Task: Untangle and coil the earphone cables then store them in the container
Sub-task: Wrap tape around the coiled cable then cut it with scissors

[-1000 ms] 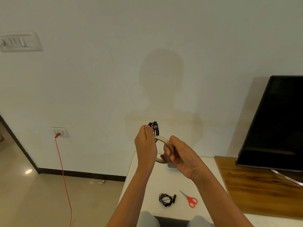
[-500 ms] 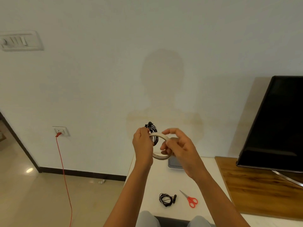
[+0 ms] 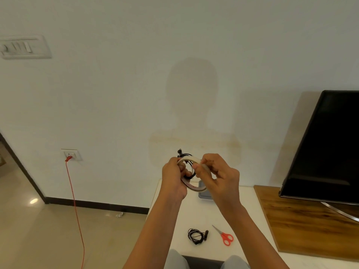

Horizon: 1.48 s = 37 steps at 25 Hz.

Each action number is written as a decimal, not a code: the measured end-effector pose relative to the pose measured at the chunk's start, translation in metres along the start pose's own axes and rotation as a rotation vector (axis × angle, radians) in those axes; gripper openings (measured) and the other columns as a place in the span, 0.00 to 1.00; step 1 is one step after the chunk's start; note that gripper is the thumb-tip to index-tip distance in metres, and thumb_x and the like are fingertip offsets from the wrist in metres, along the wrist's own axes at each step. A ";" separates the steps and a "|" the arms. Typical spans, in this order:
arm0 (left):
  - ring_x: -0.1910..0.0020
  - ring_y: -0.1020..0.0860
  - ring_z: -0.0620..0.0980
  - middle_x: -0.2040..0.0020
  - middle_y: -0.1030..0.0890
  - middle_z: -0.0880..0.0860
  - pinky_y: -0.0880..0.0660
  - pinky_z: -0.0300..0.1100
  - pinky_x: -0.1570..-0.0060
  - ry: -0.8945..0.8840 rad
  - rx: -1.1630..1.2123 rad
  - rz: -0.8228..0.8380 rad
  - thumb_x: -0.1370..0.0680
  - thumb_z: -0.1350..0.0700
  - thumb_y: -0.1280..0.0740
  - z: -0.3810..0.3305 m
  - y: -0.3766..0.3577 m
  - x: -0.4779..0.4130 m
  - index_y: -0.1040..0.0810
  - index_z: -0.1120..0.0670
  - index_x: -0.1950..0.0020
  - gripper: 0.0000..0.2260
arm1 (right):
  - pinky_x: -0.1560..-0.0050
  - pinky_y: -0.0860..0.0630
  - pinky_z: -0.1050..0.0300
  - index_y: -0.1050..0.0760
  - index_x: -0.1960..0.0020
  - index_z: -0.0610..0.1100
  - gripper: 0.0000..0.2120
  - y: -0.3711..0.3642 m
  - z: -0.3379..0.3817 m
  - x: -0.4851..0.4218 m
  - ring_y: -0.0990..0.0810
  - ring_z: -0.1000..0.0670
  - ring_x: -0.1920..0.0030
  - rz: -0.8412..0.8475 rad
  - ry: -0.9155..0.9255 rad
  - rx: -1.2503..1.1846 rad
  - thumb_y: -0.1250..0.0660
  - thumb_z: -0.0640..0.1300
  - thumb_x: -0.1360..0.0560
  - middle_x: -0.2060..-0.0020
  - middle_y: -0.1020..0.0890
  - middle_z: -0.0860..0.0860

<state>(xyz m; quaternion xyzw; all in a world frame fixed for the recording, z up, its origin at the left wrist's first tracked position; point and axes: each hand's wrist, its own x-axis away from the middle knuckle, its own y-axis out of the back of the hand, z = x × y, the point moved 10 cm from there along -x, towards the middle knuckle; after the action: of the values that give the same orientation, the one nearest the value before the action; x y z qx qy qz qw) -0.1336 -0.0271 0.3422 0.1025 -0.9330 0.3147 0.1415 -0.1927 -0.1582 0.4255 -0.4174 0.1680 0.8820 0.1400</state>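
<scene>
White wall (image 3: 116, 94) fills most of the view; black TV screen (image 3: 326, 148) leans at right on a wood-grain board (image 3: 303, 226). White table (image 3: 242, 220) below, against the wall. Red cable (image 3: 76, 210) hangs from the wall socket (image 3: 71, 154) at left. Both hands raised above the table. Left hand (image 3: 173, 179) closed around a coiled black earphone cable (image 3: 184, 155), which pokes up above the fingers. Right hand (image 3: 219, 175) pinches a tape roll (image 3: 196, 188) at its upper rim; roll sits between the hands, touching both. Grey container (image 3: 204, 194) partly hidden behind the right hand, on the table. Second coiled earphone cable (image 3: 195, 236) lies near the table's front edge, red-handled scissors (image 3: 225, 236) just beside it.
</scene>
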 end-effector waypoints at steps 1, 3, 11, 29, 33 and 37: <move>0.79 0.38 0.48 0.79 0.36 0.49 0.34 0.38 0.74 0.048 0.048 0.007 0.23 0.66 0.46 0.005 0.000 0.001 0.34 0.57 0.68 0.14 | 0.66 0.28 0.68 0.26 0.55 0.46 0.06 0.003 0.002 0.001 0.23 0.58 0.68 -0.033 0.017 0.018 0.28 0.42 0.28 0.67 0.23 0.61; 0.84 0.39 0.46 0.80 0.36 0.49 0.34 0.33 0.79 0.143 0.162 0.025 0.22 0.66 0.47 0.014 -0.003 0.002 0.33 0.57 0.68 0.15 | 0.64 0.29 0.71 0.24 0.55 0.42 0.06 0.006 0.003 0.003 0.24 0.62 0.66 -0.079 0.045 0.052 0.28 0.41 0.29 0.66 0.23 0.59; 0.73 0.28 0.48 0.71 0.25 0.53 0.27 0.40 0.66 -0.270 -0.200 0.032 0.21 0.63 0.45 -0.024 0.002 -0.005 0.29 0.59 0.63 0.12 | 0.68 0.28 0.65 0.26 0.53 0.46 0.06 -0.002 0.001 0.000 0.24 0.55 0.69 0.029 0.072 0.053 0.31 0.37 0.27 0.70 0.22 0.52; 0.71 0.33 0.47 0.70 0.31 0.51 0.31 0.39 0.70 -0.495 -0.334 -0.002 0.20 0.62 0.44 -0.050 -0.009 0.009 0.31 0.56 0.65 0.13 | 0.68 0.27 0.53 0.32 0.50 0.52 0.04 -0.020 -0.004 0.000 0.25 0.48 0.70 0.236 0.027 0.003 0.38 0.46 0.22 0.70 0.23 0.45; 0.73 0.33 0.48 0.69 0.31 0.53 0.31 0.42 0.67 -0.281 -0.156 -0.105 0.21 0.62 0.45 -0.031 0.009 -0.002 0.30 0.57 0.62 0.10 | 0.67 0.28 0.63 0.31 0.50 0.52 0.08 -0.016 -0.012 0.002 0.25 0.52 0.69 0.153 -0.022 -0.014 0.34 0.41 0.24 0.70 0.21 0.47; 0.75 0.34 0.48 0.72 0.32 0.52 0.30 0.42 0.67 -0.167 -0.073 -0.105 0.21 0.62 0.45 -0.016 0.012 -0.004 0.30 0.57 0.61 0.10 | 0.69 0.24 0.52 0.30 0.54 0.50 0.06 -0.012 -0.012 0.001 0.20 0.48 0.68 0.097 -0.048 -0.085 0.34 0.49 0.24 0.70 0.21 0.48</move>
<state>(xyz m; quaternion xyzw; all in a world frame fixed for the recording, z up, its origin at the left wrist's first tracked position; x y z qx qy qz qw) -0.1306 -0.0076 0.3461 0.1721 -0.9456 0.2630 0.0834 -0.1806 -0.1521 0.4152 -0.3932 0.1469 0.9038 0.0830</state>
